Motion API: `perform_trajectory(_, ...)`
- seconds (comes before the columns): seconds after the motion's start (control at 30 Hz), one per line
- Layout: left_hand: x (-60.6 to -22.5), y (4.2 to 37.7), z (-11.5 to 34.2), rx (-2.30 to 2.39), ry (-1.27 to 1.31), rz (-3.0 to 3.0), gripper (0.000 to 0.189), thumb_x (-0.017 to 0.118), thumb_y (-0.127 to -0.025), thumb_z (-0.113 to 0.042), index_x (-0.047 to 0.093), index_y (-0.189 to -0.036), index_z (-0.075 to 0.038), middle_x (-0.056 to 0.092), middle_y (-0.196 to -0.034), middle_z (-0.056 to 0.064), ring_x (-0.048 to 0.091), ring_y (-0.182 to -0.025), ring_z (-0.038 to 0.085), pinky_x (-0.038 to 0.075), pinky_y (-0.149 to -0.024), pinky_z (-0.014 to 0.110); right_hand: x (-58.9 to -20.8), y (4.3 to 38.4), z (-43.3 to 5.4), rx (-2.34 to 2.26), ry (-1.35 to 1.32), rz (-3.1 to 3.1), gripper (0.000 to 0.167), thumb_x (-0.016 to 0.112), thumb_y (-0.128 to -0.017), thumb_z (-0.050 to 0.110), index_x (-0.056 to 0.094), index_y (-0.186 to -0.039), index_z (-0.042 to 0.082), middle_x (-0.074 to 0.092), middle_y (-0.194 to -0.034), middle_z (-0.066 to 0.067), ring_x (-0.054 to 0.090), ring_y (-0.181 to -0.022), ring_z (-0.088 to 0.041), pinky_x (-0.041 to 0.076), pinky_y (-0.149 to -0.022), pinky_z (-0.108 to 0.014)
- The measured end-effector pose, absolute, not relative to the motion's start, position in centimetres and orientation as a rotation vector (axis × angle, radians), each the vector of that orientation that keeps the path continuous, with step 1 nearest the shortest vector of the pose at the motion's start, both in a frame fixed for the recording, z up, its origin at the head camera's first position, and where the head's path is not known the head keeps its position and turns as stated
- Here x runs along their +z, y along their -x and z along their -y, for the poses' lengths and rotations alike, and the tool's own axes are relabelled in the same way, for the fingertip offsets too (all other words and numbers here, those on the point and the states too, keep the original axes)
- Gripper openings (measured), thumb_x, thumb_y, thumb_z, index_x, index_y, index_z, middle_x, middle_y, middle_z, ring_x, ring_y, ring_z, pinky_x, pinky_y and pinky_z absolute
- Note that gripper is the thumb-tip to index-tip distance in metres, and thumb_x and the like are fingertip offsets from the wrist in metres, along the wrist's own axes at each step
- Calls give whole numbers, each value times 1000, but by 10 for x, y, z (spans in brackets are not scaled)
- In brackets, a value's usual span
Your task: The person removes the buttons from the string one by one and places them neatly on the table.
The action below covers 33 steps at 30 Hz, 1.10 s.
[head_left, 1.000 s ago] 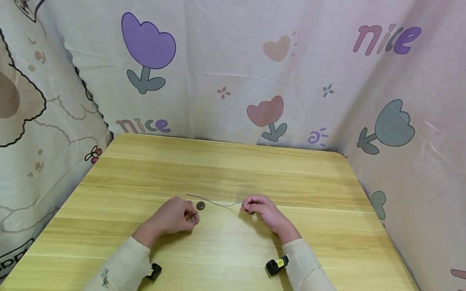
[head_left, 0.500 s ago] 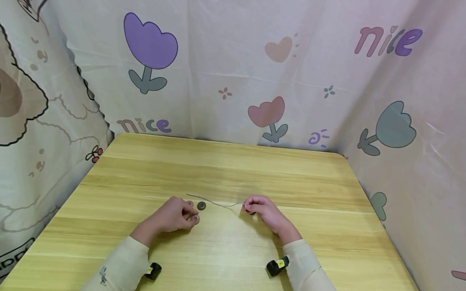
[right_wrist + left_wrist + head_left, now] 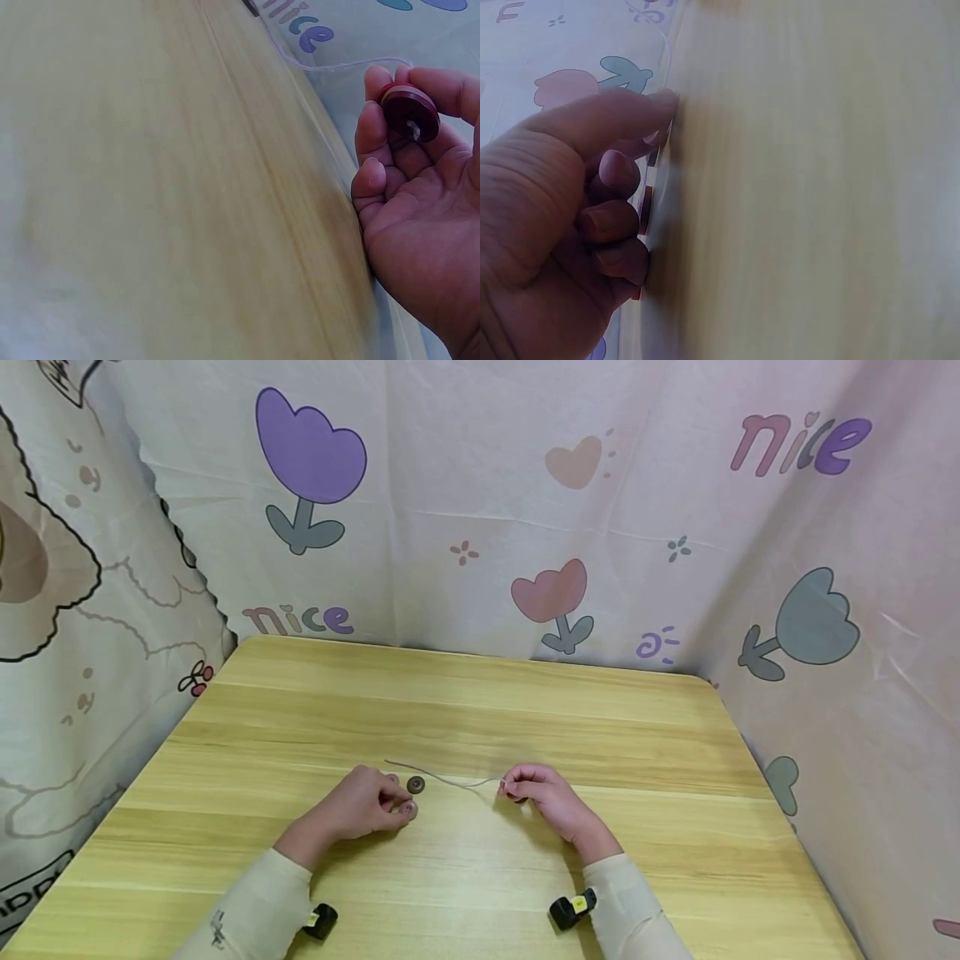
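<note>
In the head view, my left hand is low over the table. Its thumb and index finger pinch a small round button at the tabletop, while its other fingers curl inward. Just beyond the fingertips lies a dark brown button. Part of a reddish button shows behind the knuckles. My right hand grips a thin pale string with dark red and pale buttons stacked on it. Leftward across the wood runs the string's free length, ending in a dark tip. Button edges appear beneath my left fingers.
A pale wooden table carries everything. Patterned cloth hangs behind it and at both sides. Black camera units are strapped at both wrists.
The button at my left thumb has shifted slightly right, and the left fingers have moved with it. My right hand, the string and the brown button stay nearly where they were.
</note>
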<state>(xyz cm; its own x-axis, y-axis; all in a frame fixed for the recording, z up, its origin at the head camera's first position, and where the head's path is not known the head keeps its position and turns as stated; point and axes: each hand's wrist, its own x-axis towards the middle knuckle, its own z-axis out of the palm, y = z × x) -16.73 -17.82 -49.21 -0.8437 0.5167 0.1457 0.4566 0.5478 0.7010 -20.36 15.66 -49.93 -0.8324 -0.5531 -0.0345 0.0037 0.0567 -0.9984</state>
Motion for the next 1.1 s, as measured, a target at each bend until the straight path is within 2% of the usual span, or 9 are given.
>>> perform_trajectory(0.13, -492, 167, 176, 1133, -842, -2737, 14, 78, -87, -17, 75, -75, -24, 48, -59, -15, 42, -53, 0, 42, -56, 24, -500, 203, -157, -1825, 555, -1938, 19, 57, -96, 6, 60, -97, -12, 64, -98, -22, 57, -91, -25, 46, -82, -33)
perform_trajectory(0.33, -490, 166, 172, 1072, -836, -2777, 5, 79, -85, -19, 78, -80, -18, 50, -61, -15, 45, -54, 2, 43, -54, 25, -499, 204, -158, -1822, 551, -1938, 20, 56, -97, 6, 60, -98, -13, 64, -99, -24, 57, -91, -25, 46, -83, -33)
perform_trajectory(0.57, -486, 164, 170, 1033, -825, -2796, 5, 78, -86, -18, 78, -81, -15, 50, -61, -15, 45, -54, 2, 44, -55, 25, -497, 203, -157, -1820, 552, -1936, 21, 56, -97, 7, 60, -98, -13, 63, -101, -27, 57, -91, -27, 46, -82, -33)
perform_trajectory(0.67, -482, 164, 168, 1063, -785, -2800, 8, 79, -84, -18, 80, -88, -11, 48, -57, -15, 44, -52, 2, 44, -56, 25, -497, 203, -157, -1821, 556, -1935, 21, 56, -97, 7, 60, -98, -13, 63, -101, -26, 56, -91, -26, 46, -82, -33)
perform_trajectory(0.77, -476, 167, 162, 1133, -764, -2773, 7, 80, -83, -16, 78, -85, -10, 42, -54, -15, 39, -51, 0, 44, -59, 25, -496, 204, -157, -1823, 558, -1944, 20, 56, -97, 7, 61, -98, -13, 64, -100, -24, 56, -91, -27, 47, -82, -33)
perform_trajectory(0.87, -471, 172, 153, 1195, -772, -2734, 9, 80, -82, -13, 76, -88, -8, 36, -55, -13, 36, -52, 1, 45, -64, 27, -496, 204, -157, -1825, 557, -1942, 21, 56, -97, 7, 61, -98, -13, 64, -100, -24, 57, -91, -28, 47, -83, -34)
perform_trajectory(1.0, -463, 176, 138, 1211, -732, -2713, 23, 80, -83, -13, 77, -104, -4, 37, -54, -11, 34, -51, 2, 43, -61, 26, -497, 204, -156, -1825, 560, -1929, 21, 56, -96, 8, 61, -98, -12, 63, -101, -27, 57, -92, -29, 47, -84, -35)
perform_trajectory(1.1, -458, 180, 126, 1212, -733, -2712, 26, 80, -84, -14, 76, -108, -3, 39, -55, -10, 33, -50, 3, 40, -57, 26, -497, 204, -157, -1822, 555, -1932, 21, 56, -96, 9, 62, -99, -11, 63, -101, -27, 57, -92, -29, 47, -84, -36)
